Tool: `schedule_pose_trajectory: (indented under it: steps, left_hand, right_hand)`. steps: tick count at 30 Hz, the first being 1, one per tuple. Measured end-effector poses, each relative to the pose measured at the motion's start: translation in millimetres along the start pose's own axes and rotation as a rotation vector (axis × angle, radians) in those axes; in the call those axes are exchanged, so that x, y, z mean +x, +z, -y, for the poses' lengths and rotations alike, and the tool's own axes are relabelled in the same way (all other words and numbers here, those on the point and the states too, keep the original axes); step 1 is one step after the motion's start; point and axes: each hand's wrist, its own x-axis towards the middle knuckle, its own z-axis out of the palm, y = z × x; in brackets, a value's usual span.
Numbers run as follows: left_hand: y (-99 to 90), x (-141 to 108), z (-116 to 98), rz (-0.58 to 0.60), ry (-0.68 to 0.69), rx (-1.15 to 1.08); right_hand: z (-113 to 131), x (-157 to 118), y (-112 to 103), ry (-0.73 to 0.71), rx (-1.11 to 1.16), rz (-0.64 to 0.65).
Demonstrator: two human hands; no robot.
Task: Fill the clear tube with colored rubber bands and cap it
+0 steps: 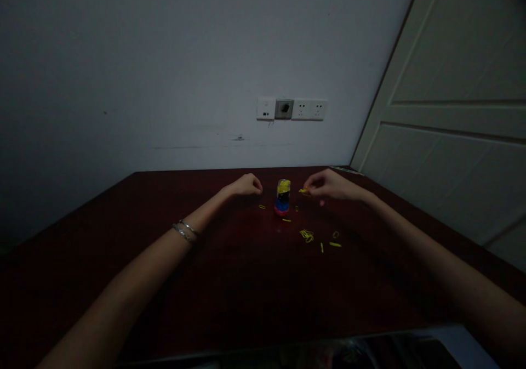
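A small clear jar [282,198] stands upright on the dark red table, with yellow, black, blue and red showing in layers. To its right, my right hand [330,185] pinches a few yellow rubber bands [303,191] at the fingertips, apart from the jar. My left hand [245,185] is on the other side of the jar, its fingers curled closed; what they hold, if anything, is hidden. One loose rubber band [262,206] lies just below that hand. A small cluster of rubber bands [307,236] rests nearer to me on the right, with several single ones around it.
The dark red table [230,281] meets a pale wall carrying a row of sockets [309,109]. A white panelled door [447,138] stands along the right side. At the near edge lies a flat glossy thing [447,341], partly cut off. The light is dim.
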Motion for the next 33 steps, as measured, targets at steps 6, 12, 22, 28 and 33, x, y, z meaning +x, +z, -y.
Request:
schedule_pose_trajectory:
  steps: [6, 12, 22, 28, 33]
  left_hand:
    - [20.1, -5, 12, 0.13, -0.093, 0.049]
    - [29.3, -6, 12, 0.163, -0.099, -0.011]
    - [43.6, -2, 18, 0.116, -0.086, 0.071]
    - [53.6, -3, 22, 0.041, -0.076, 0.144]
    - [42.8, -3, 6, -0.168, -0.001, 0.058]
  right_hand:
    - [27, 39, 0, -0.109, -0.029, -0.049]
    - [20, 57, 8, -0.15, -0.206, -0.057]
    - [22, 56, 16, -0.211, -0.387, -0.068]
    - [22, 52, 24, -0.28, -0.479, -0.066]
    - [17, 53, 29, -0.258, -0.547, -0.137]
